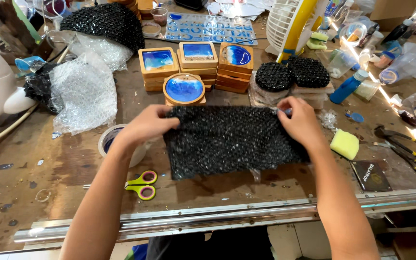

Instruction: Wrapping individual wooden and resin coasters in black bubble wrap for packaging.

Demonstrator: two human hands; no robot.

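Black bubble wrap point(229, 139) lies flat on the bench point(63, 163), in front of stacked coasters point(184, 89). Left hand point(148, 124) and right hand point(300, 120) each pinch a top corner. Judged light, limp and crushable; the edges look the soundest grip.

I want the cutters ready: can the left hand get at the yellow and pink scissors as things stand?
Probably not right away: the left hand has its grip on the black bubble wrap. The scissors lie uncovered on the table just beneath its forearm.
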